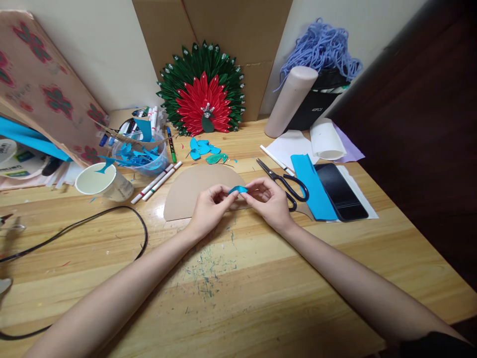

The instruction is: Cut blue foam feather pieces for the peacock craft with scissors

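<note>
A small blue leaf-shaped paper piece point(238, 190) is pinched at its two ends between my hands, above the front edge of a half-round cardboard piece point(197, 186). My left hand point(211, 206) is closed on its left end. My right hand point(270, 201) grips the right end with thumb and fingers. Just behind lie several blue cut-out leaves point(201, 148) and a green leaf point(216, 158). Black-handled scissors point(279, 178) rest right of my right hand, near a folded blue sheet point(313, 189).
A red and green peacock-like fan point(204, 94) leans on cardboard at the back. Left stand a paper cup point(104, 181), a tub of blue scraps point(149, 161) and markers point(162, 181). Right are a phone point(341, 191), a paper roll point(327, 140) and a pink bottle point(290, 102). A black cable point(143, 228) loops left.
</note>
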Tool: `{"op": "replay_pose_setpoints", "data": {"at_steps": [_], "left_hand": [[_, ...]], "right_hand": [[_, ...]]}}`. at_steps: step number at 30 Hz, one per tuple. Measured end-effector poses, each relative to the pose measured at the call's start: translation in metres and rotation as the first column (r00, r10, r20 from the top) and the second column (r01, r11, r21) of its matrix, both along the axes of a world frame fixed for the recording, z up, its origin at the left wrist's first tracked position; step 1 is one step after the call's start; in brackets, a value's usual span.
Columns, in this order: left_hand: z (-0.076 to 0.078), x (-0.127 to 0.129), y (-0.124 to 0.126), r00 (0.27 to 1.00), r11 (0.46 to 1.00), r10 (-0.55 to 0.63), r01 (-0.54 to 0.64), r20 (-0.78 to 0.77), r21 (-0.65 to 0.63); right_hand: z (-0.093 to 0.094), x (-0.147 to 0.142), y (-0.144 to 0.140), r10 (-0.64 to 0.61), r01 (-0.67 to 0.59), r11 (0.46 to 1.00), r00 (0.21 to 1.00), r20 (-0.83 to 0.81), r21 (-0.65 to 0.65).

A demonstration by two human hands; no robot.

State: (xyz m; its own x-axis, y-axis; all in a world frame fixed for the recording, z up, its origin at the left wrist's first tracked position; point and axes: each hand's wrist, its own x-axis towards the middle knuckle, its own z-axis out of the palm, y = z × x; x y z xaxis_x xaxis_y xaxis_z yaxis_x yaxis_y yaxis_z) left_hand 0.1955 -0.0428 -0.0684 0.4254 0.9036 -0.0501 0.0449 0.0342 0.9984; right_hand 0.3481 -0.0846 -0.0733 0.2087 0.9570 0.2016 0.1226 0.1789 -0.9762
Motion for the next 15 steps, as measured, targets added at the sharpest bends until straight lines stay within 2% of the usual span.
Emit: {"op": "replay_pose_setpoints", "data": {"at_steps": [8, 15], "left_hand": [[0.0010, -0.0007, -0.0002, 0.999, 0.999, 0.033, -0.032, -0.034, 0.023], [0.0002, 0.0004, 0.0008, 1.000, 0.999, 0.015, -0.014, -0.021, 0.047]], "right_hand": [[-0.0022, 0.0019, 0.0006, -0.008, 0.008, 1.000, 1.000, -0.029, -0.012], [-0.0028, 0.0034, 0.0021, -0.005, 0.004, 1.000, 0.999, -0.047, -0.021]]}}
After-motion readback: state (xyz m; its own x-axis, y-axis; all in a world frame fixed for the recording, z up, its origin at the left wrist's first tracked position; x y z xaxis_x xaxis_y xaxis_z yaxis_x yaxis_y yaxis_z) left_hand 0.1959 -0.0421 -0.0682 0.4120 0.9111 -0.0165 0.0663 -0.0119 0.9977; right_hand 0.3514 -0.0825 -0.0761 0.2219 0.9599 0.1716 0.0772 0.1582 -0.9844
